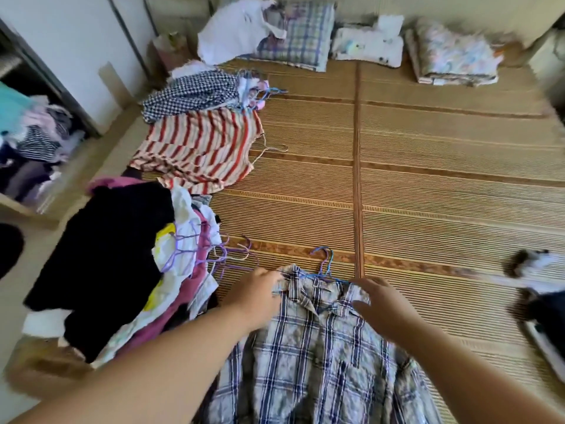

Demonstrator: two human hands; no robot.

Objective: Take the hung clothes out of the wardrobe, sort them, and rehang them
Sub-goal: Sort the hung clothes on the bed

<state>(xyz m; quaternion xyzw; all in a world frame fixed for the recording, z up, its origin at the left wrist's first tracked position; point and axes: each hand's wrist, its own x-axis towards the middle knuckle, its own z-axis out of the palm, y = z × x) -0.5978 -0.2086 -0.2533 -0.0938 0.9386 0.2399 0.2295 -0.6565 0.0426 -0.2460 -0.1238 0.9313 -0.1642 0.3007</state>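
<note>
Wardrobe open at far left, its lower compartment stuffed with loose, crumpled clothes in teal, pink, striped and dark fabric. Beside it, a bed covered by a woven bamboo mat.

Plaid shirt spread flat at the near edge of the mat, collar pointing away, a blue hanger threaded through the neck with the hook lying just beyond the collar. Left hand pinching the shirt's left shoulder at the collar, grip narrow on the cloth. Right hand resting on the right shoulder and collar, fingers curled down onto the fabric; cannot tell whether clamped on it or merely pressing.

Along the left edge of the mat, just beside the left forearm, a heap of hung garments, black on top, white, yellow and pink below, purple and pale hanger hooks fanned toward the middle. Farther up the same edge, a red-striped top on a hanger, then a checked navy garment with blue and pink hangers. Folded bedding and pillows lined along the far edge. Blurred items at the right edge, not identifiable.
</note>
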